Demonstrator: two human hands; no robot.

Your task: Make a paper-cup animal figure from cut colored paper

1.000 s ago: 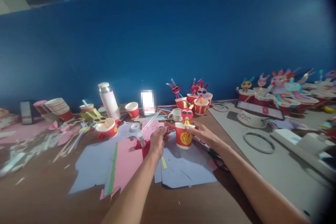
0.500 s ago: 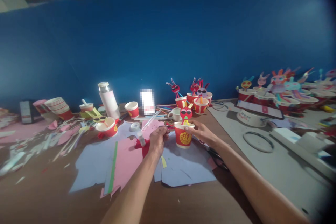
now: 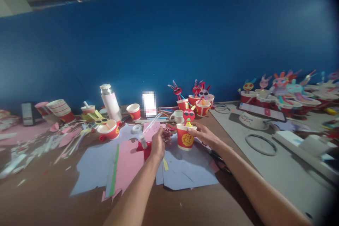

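My right hand [image 3: 205,135] is closed round the right side of a red and white paper cup [image 3: 185,139] with a yellow round emblem. The cup stands upright over blue paper. From its mouth rises a red paper figure [image 3: 189,115] with dark eyes and yellow ears. Just left of the cup, my left hand [image 3: 160,142] is closed, its fingertips drawn together. Small dark red bits show at those fingertips, but I cannot make out what they are or whether they are held. Under my hands lie a blue paper sheet [image 3: 189,171] and a yellow strip [image 3: 165,164].
Left are pink paper [image 3: 128,155], a glue bottle [image 3: 142,140], a tape roll [image 3: 136,129], a cup with a yellow figure [image 3: 109,130] and a thermos [image 3: 111,104]. Scissors [image 3: 221,161] lie by my right forearm. Finished-looking figure cups [image 3: 288,102] crowd the far right.
My left hand's fingers have shifted slightly and dark red bits now show at their tips. The yellow ears on the red figure look tilted further right. My right hand stays on the cup.
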